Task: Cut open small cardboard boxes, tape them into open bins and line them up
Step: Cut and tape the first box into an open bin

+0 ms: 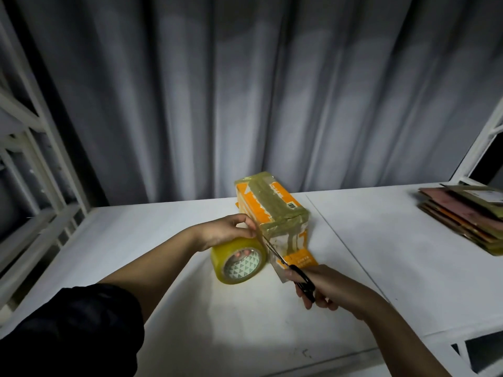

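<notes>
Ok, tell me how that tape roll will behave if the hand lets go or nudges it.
The tape roll stands on its curved rim on the table, so it would probably roll if nudged. The left hand grips it from above, which likely steadies it. It looks thick and nearly full, so probably fairly heavy for its size and stiff.
</notes>
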